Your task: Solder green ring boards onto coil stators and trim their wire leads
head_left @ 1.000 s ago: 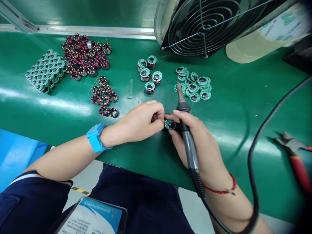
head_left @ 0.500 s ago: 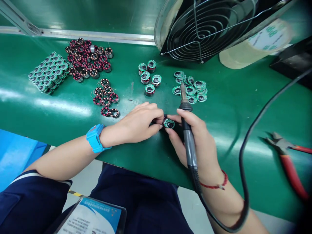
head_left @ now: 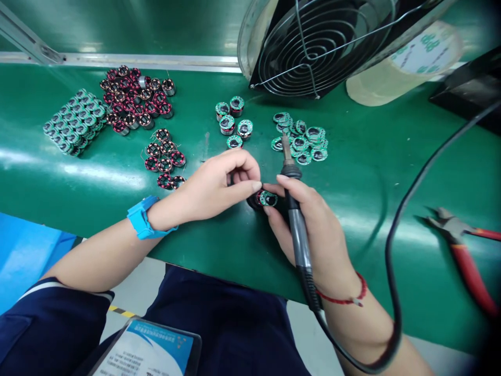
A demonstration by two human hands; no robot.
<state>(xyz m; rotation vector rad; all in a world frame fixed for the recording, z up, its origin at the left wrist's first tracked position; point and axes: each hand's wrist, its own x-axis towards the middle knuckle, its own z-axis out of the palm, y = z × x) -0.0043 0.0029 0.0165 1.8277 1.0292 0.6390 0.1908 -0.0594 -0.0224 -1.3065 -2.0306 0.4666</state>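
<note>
My right hand holds a soldering iron across its palm, tip pointing away from me. The thumb and a fingertip of that same hand also steady a small wound motor coil topped by a round green circuit board. My left hand is at the coil's left side, thumb and forefinger pinched close to its edge. Whatever lies between those fingertips is too small to make out. Beyond my hands stand several board-topped coils, and to their right lies a pile of loose round circuit boards.
Bare wound coils lie in a small group and a larger cluster, beside a stacked block of circuit boards. A caged fan and a tape roll stand at the back. Cutting pliers lie right, past the iron's black cable.
My left hand has lifted slightly, its fingers loosening from around the coil into a thumb-and-forefinger pinch. The coil and soldering iron stay in my right hand. The view has shifted a little.
</note>
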